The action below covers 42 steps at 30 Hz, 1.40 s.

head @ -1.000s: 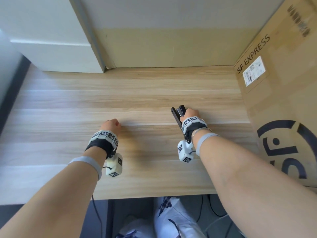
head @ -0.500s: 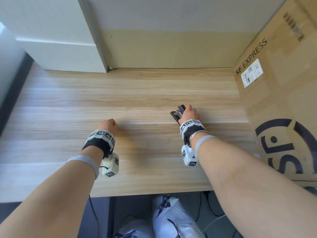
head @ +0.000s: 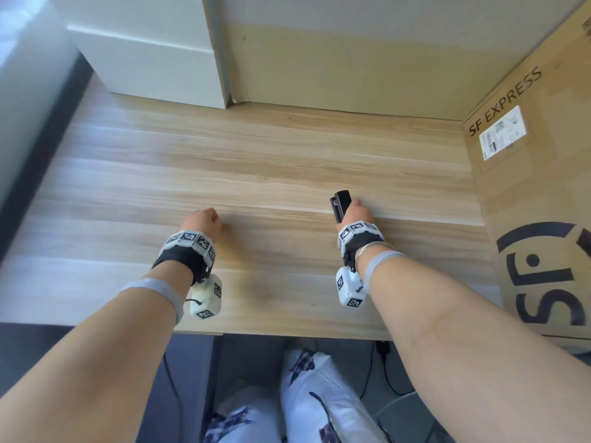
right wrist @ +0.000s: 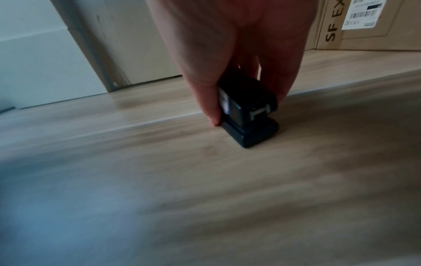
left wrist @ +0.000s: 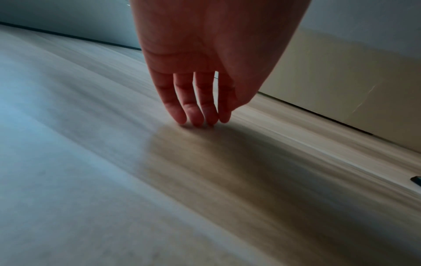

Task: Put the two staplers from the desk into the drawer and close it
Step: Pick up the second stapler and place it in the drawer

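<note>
A black stapler (head: 341,203) stands on the wooden desk (head: 256,161) right of centre, its base touching the wood. My right hand (head: 356,213) grips it from above. In the right wrist view the thumb (right wrist: 205,93) presses one side of the stapler (right wrist: 248,111) and the fingers wrap the other. My left hand (head: 203,220) holds nothing. Its fingertips (left wrist: 196,115) rest straight on the desk left of centre. No second stapler and no drawer show in any view.
A large SF Express cardboard box (head: 537,187) walls off the desk's right side. A white cabinet (head: 144,59) stands at the back left and a cardboard panel (head: 335,65) lines the back. Below the desk's front edge (head: 287,334) are my legs and some cables.
The stapler in my right hand has turned from slanting left to pointing almost straight away from me. My left hand has stayed in place.
</note>
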### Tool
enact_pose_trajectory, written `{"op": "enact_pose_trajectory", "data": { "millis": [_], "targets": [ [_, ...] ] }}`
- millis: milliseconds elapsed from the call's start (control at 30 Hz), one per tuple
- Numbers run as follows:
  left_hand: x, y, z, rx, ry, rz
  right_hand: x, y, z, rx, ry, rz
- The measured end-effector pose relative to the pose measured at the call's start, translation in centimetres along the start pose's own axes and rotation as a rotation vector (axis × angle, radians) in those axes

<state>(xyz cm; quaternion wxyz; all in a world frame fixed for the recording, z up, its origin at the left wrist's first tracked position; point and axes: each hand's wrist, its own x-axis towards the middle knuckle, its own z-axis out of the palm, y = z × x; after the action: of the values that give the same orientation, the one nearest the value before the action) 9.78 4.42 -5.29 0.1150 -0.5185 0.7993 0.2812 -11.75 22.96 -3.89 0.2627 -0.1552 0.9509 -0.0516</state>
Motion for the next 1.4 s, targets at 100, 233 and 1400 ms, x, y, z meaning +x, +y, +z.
{"op": "enact_pose_trajectory", "data": {
  "millis": [100,233,1400],
  "targets": [
    [-1.0,-1.6,-0.6,-0.019,0.019,-0.008,-1.8,-1.6,0.9,-0.008,0.0,-0.078],
    [-2.5,-4.4,-1.6,-0.03,0.048,-0.038,-5.2,-4.8,2.5,-0.01,-0.021,-0.183],
    [-19.4,-35.6,8.1,-0.151,0.008,-0.475,-30.6,-15.2,32.0,-0.172,-0.556,-0.329]
  ]
}}
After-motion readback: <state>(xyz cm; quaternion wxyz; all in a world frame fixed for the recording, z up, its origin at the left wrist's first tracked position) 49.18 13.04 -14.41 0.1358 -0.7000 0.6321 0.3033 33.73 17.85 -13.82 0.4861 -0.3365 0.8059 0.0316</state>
